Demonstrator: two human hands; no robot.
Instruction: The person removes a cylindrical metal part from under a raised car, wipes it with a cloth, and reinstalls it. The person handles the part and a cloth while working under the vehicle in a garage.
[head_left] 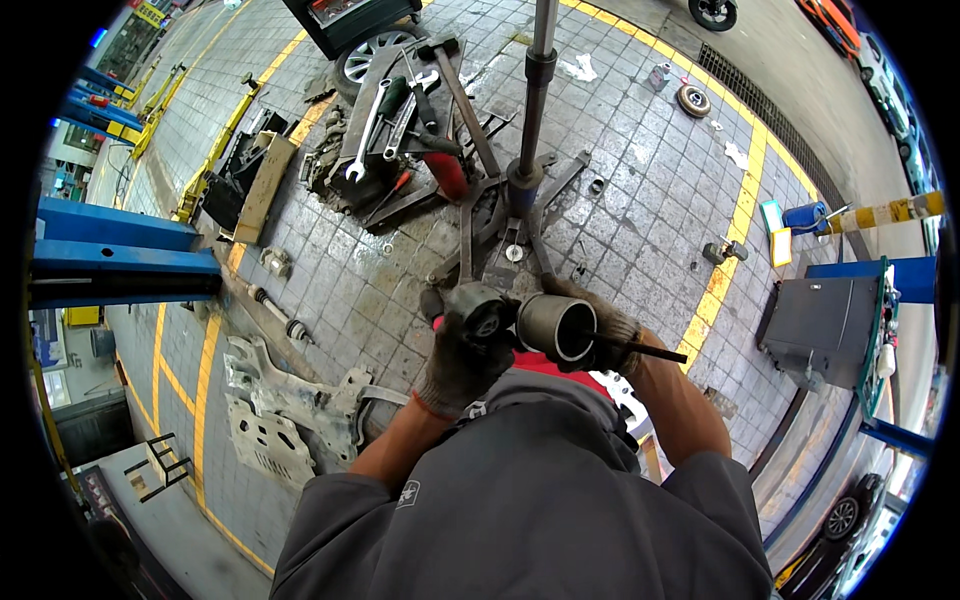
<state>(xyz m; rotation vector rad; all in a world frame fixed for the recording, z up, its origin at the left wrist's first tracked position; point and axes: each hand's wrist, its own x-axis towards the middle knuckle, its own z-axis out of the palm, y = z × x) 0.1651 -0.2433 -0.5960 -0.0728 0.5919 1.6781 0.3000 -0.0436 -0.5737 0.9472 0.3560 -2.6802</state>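
Observation:
Both my hands wear dark work gloves and meet in front of my chest. My left hand (452, 365) is closed around a dark, rounded metal mount with a bushing-like centre (484, 318). Close against it, my right hand (612, 325) grips a grey metal sleeve (545, 322), its open end turned toward me and to the right. A thin dark rod (655, 351) sticks out to the right below my right fingers; where its other end sits is unclear. A red-and-black handle (432, 306) shows beside my left hand. Just beyond stands a metal post (530, 130) on splayed legs.
Wrenches (370, 130) and a hammer (460, 95) lie on a bench top ahead left. A metal subframe (290, 400) and a drive shaft (280, 312) rest on the tiled floor at left. Blue lift arms (120, 245) reach in. A grey cabinet (818, 330) stands right.

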